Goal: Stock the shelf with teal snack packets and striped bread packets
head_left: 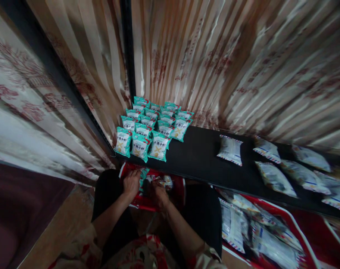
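Both hands reach into a red basket (181, 192) between the knees, below the shelf edge. My left hand (132, 182) is closed at the edge of a teal-and-white snack bag (143, 175). Its fingertips are partly hidden. My right hand (160, 194) is curled in the dark middle of the basket, and what its fingers hold cannot be made out. Just beyond it lies a pale packet (167, 182). Rows of upright teal-and-white snack bags (140, 146) stand on the left end of the black shelf (196, 151), above the hands.
White bags with striped edges (230, 149) lie along the right of the shelf. A second red basket (291, 218), filled with similar bags (273, 248), stands at lower right. Dark metal posts (127, 48) and printed curtains (170, 56) rise behind and left.
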`<state>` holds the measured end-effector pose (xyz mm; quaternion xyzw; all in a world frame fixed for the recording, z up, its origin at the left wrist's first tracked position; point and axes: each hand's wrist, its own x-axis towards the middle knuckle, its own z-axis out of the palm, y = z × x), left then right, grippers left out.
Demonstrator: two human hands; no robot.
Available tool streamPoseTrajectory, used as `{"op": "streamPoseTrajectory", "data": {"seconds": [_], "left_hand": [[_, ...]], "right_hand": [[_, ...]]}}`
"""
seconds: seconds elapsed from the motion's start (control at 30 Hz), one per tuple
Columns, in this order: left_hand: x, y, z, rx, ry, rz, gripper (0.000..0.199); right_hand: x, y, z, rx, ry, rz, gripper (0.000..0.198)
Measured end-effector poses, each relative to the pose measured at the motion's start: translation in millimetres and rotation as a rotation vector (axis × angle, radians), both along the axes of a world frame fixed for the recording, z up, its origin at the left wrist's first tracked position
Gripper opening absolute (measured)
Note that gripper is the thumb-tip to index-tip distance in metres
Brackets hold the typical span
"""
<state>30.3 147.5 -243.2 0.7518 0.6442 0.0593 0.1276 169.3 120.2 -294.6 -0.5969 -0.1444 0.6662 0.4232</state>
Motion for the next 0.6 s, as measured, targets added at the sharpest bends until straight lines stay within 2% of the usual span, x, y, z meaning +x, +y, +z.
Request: {"op": "streamPoseTrajectory", "data": {"seconds": [0.1, 0.23, 0.3, 0.4, 0.6], "left_hand": [[-4.8, -19.5, 1.8, 0.076, -0.093, -0.139, 0.034], [-8.3, -48.8, -0.1, 0.312, -0.288, -0.340, 0.034], [-8.0, -60.5, 2.6, 0.371, -0.347, -0.384, 0.034], [-6.2, -72.2, 12.7, 0.389, -0.399, -0.399, 0.034], [-3.9, -86.9, 35.1, 0.334, -0.439, -0.414, 0.039]], "right_hand": [[6.1, -7.1, 13.8, -0.058, 0.046, -0.065, 0.021], [15.8, -15.8, 35.5, -0.120, 0.135, -0.075, 0.030], [21.1, -19.2, 45.8, -0.141, 0.181, -0.081, 0.029], [28.6, -23.5, 58.4, -0.155, 0.179, -0.094, 0.024], [42.3, -33.2, 79.9, -0.028, 0.163, -0.121, 0.023]]}}
